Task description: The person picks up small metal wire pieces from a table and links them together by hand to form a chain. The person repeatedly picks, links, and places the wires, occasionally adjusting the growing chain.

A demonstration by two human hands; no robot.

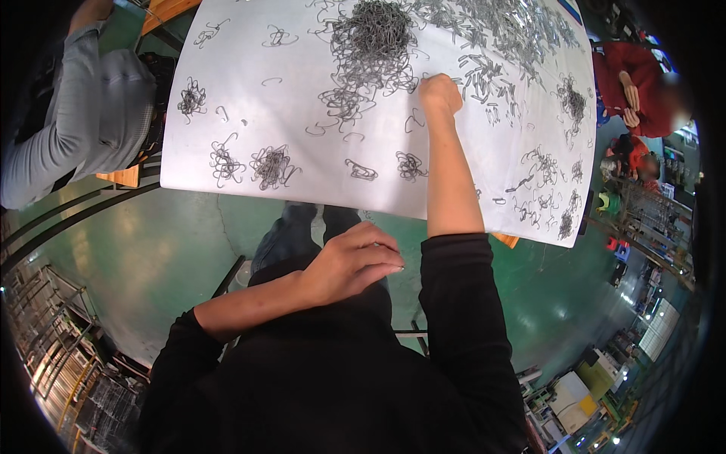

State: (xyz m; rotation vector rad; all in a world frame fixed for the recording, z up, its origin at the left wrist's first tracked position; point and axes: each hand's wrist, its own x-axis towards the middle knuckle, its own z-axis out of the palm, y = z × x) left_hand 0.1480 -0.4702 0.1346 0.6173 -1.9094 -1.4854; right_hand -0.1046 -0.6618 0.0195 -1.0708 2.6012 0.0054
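Observation:
My right hand (441,94) is closed and reaches out over the white-covered table (302,113), at the right edge of a scatter of bent wire hooks (363,68). Its fingers face away, so whatever they hold is hidden. Close to my body, off the table's near edge, my left hand (354,265) has its thumb and fingers pressed together. A tiny dark speck shows at those fingertips, too small to name. The densest heap of dark wire hooks (378,29) lies beyond my right hand. Shorter, narrow metal pieces (488,76) are spread to its right.
Small hook piles sit along the near edge, including one at left (272,166) and one near the middle (411,166). More lie at the right (541,166). A person in grey (98,106) is at the left side, another in red (631,87) at the right.

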